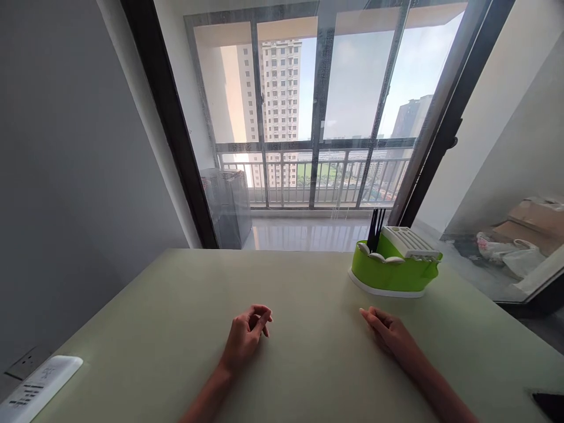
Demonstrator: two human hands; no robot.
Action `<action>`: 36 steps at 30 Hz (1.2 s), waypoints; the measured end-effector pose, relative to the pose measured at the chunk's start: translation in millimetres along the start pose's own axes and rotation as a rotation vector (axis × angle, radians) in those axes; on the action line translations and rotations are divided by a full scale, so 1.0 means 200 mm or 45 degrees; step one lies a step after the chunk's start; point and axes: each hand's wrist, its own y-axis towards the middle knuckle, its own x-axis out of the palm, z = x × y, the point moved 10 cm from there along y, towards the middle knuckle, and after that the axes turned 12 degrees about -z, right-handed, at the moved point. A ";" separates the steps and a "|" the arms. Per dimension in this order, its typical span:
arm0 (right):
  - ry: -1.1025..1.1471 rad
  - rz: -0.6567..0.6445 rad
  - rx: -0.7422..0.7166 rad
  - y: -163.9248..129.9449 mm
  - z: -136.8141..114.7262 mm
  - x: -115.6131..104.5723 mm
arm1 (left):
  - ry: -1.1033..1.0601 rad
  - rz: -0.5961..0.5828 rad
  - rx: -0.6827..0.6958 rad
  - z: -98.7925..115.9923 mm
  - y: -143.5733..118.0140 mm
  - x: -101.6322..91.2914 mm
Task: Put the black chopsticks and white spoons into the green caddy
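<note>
My left hand [247,335] rests on the pale green table [308,376], fingers loosely curled, holding nothing. My right hand [388,332] lies on the table a little to the right, fingers together and pointing left, also holding nothing. A green and white utensil holder [394,267] stands at the table's far right, just beyond my right hand. Several dark sticks [376,228] rise from its left end and a white slotted block [408,241] sits on its top.
A white remote control [37,388] lies at the table's near left edge. A dark object [550,404] shows at the near right corner. Beyond the table is a glass sliding door [317,117] onto a balcony. Bags and boxes [515,247] lie on the floor at right.
</note>
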 end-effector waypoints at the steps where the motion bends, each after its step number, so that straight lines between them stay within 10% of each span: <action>1: -0.006 0.002 -0.006 0.00 -0.01 0.00 | 0.005 0.000 0.003 0.00 0.00 0.00; 27: -0.056 0.009 -0.065 -0.02 -0.09 0.01 | -0.005 0.078 0.042 0.00 0.00 -0.03; 36: -0.003 0.818 -0.186 -0.12 0.00 -0.46 | 0.054 0.012 -0.039 0.00 -0.01 -0.01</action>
